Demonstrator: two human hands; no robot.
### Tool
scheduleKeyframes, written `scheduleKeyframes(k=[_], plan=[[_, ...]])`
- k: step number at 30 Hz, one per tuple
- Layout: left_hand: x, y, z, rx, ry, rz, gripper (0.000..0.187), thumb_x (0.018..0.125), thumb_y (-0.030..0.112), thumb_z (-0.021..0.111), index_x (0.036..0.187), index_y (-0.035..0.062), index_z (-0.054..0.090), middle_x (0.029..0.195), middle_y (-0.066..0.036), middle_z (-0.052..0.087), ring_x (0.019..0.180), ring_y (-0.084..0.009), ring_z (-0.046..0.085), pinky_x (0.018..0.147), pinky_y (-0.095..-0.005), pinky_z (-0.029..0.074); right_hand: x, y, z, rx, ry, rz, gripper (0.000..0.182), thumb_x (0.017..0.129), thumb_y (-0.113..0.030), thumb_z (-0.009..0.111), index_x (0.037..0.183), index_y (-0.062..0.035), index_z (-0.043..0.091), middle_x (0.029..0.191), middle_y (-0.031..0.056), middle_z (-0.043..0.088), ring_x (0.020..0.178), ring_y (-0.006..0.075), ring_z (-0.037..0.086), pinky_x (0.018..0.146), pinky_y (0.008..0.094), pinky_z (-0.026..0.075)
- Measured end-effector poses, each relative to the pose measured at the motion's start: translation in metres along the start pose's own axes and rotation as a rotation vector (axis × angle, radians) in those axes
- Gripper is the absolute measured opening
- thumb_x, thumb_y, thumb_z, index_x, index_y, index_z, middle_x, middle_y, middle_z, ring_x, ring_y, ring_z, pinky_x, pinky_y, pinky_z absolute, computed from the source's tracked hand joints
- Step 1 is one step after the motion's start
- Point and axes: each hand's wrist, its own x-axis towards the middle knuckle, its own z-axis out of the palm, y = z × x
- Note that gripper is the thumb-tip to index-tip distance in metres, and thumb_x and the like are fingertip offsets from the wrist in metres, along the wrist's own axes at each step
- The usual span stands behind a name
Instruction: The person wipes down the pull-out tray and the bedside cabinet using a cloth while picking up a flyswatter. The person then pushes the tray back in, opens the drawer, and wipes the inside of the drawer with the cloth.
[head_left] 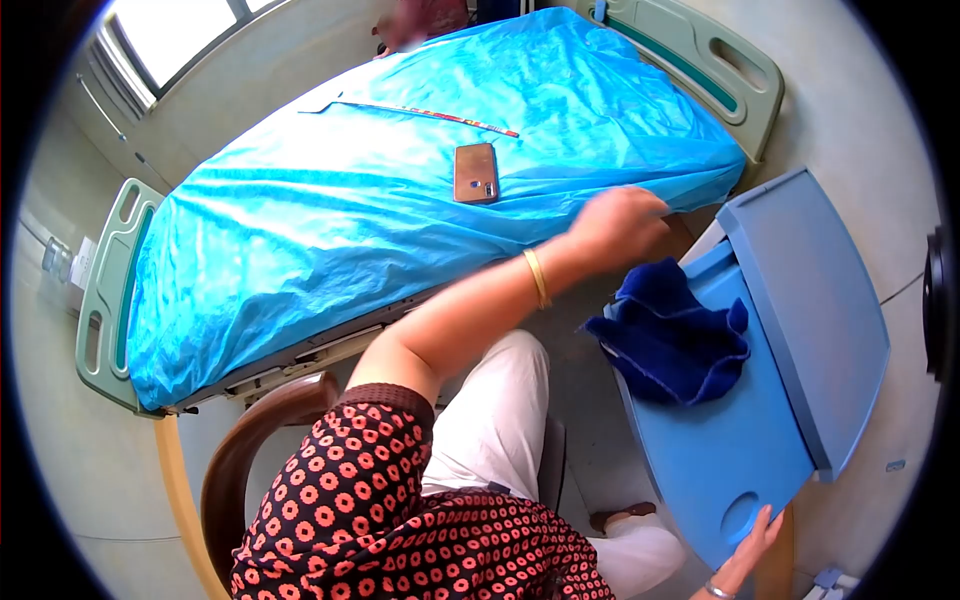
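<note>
One dark blue cloth (685, 335) lies bunched on the light blue worktop (715, 450), its pile soft and fuzzy, its edges paler and uneven. The worktop is smooth, with one round recess (740, 517) near its lower corner and one broad, raised blue panel (815, 320) along its far side.

The left hand (622, 228) is just beyond the cloth, towards the bed, and blurred; its fingers look curled, but whether they are closed or hold anything cannot be told. One yellow band (537, 279) circles that wrist. The right hand (752, 548) touches the worktop's lower corner with its fingers extended and open; one silvery band (716, 591) is at its wrist.

The bed (330, 230) is covered by one crinkled, shiny bright blue sheet, between two green end boards with cut-out handles. On it lie one brown rectangular phone (475, 173) and one thin, straight, multicoloured strip (440, 115). One curved, glossy brown chair arm (235, 450) stands near the bed. Beyond the bed, one other person (430, 20) shows partly, in dark red.
</note>
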Motion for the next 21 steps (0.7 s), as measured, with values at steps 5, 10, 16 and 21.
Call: scheduleKeyframes(k=[5, 10, 16, 21], plan=[[0.01, -0.162, -0.03, 0.36, -0.05, -0.521, 0.024, 0.08, 0.029, 0.054, 0.095, 0.0134, 0.066, 0.091, -0.015, 0.064, 0.088, -0.0351, 0.059, 0.079, -0.0425, 0.047, -0.022, -0.044, 0.038, -0.22, 0.108, 0.051, 0.049, 0.091, -0.024, 0.048, 0.129, 0.0041, 0.036, 0.125, 0.0174, 0.045, 0.109, 0.0264, 0.046, 0.093, 0.038, 0.035], [0.037, -0.252, -0.038, 0.749, -0.09, -0.511, 0.02, 0.083, 0.012, 0.046, 0.088, 0.0073, 0.065, 0.097, -0.012, 0.063, 0.094, -0.0321, 0.059, 0.075, -0.0392, 0.05, -0.018, -0.043, 0.037, -0.456, 0.179, 0.099, 0.053, 0.091, -0.033, 0.047, 0.129, 0.0032, 0.037, 0.123, 0.0173, 0.045, 0.107, 0.0274, 0.046, 0.089, 0.0414, 0.038], [0.056, -0.29, -0.023, 0.863, -0.208, -0.486, 0.024, 0.086, 0.011, 0.041, 0.1, 0.0096, 0.061, 0.106, -0.012, 0.06, 0.105, -0.0297, 0.054, 0.083, -0.0392, 0.047, -0.022, -0.052, 0.041, -0.605, 0.224, 0.178, 0.052, 0.092, -0.032, 0.045, 0.13, 0.0025, 0.035, 0.122, 0.0175, 0.045, 0.105, 0.0269, 0.046, 0.088, 0.0408, 0.038], [0.065, -0.302, -0.032, 0.97, -0.329, -0.465, 0.022, 0.085, 0.012, 0.046, 0.099, 0.0106, 0.063, 0.108, -0.011, 0.059, 0.106, -0.0283, 0.054, 0.085, -0.0378, 0.047, -0.019, -0.048, 0.03, -0.612, 0.196, 0.188, 0.052, 0.092, -0.032, 0.044, 0.13, 0.0022, 0.034, 0.124, 0.0179, 0.042, 0.105, 0.0265, 0.045, 0.089, 0.0412, 0.037]])
